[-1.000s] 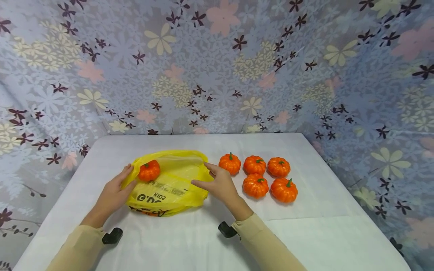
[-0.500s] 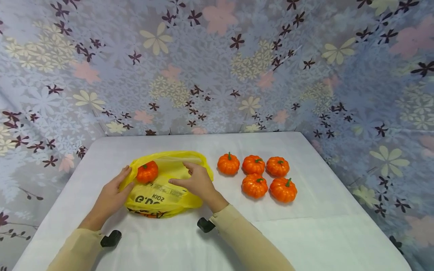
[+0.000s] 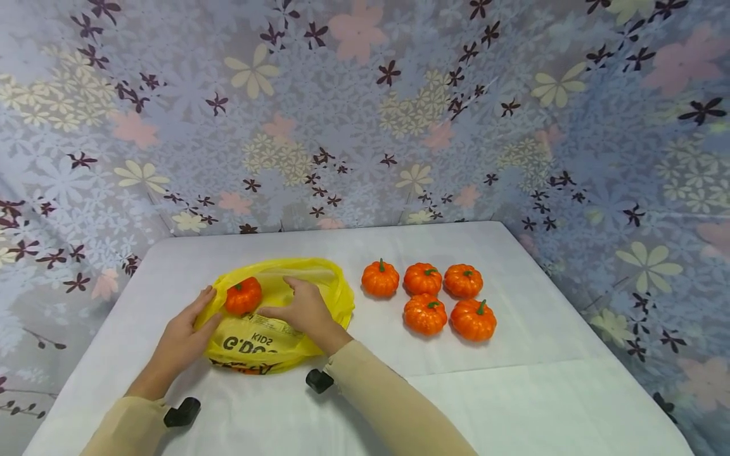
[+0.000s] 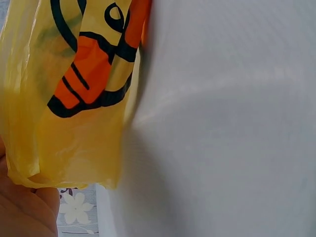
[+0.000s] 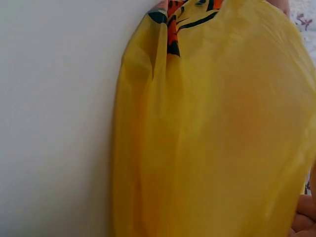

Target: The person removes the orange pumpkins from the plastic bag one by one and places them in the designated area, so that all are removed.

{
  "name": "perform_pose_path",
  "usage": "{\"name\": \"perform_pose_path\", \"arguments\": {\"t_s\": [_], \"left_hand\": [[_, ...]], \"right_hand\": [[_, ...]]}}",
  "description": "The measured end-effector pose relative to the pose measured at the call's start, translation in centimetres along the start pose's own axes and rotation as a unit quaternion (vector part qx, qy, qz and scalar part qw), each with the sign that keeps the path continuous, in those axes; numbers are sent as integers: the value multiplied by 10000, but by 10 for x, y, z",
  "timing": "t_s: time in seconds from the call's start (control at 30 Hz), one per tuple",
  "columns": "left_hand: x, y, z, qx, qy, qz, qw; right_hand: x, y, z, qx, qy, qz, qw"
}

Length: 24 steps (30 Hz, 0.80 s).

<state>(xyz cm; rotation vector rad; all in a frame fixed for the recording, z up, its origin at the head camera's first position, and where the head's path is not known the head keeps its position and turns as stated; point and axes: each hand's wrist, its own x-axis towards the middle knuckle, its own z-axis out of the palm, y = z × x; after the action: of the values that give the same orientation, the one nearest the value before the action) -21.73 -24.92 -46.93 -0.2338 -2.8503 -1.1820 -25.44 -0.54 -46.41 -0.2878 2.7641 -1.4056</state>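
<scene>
A yellow plastic bag with dark lettering lies on the table, its mouth spread open. At the left side of that mouth rests a small orange pumpkin with a green stem. My left hand holds the bag's left edge between thumb and fingers. Over the bag's opening is my right hand, thumb and fingers spread towards the pumpkin, without touching it. In the left wrist view, part of the left hand shows beside the bag's edge. The right wrist view is mostly yellow bag, with only a bit of hand at the lower right.
Several more orange pumpkins with green stems stand grouped to the right of the bag. White cloth covers the table. A flowered curtain hangs behind and along the sides.
My right hand has moved left, from the bag's right edge to over its opening, close to the pumpkin. The left hand keeps its place at the bag's left edge.
</scene>
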Motion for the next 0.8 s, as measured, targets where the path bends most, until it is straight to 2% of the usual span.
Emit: {"name": "perform_pose_path", "arguments": {"t_s": [0.3, 0.53, 0.8], "left_hand": [[-5, 1, 0, 73, -81, -113, 9999], [-3, 4, -1, 123, -63, -93, 9999], [-2, 5, 3, 133, -28, -102, 9999]], "right_hand": [[2, -7, 21, 96, 16, 38, 9999], [10, -10, 27, -77, 73, -152, 9998], [14, -11, 38, -104, 52, -59, 9999]]}}
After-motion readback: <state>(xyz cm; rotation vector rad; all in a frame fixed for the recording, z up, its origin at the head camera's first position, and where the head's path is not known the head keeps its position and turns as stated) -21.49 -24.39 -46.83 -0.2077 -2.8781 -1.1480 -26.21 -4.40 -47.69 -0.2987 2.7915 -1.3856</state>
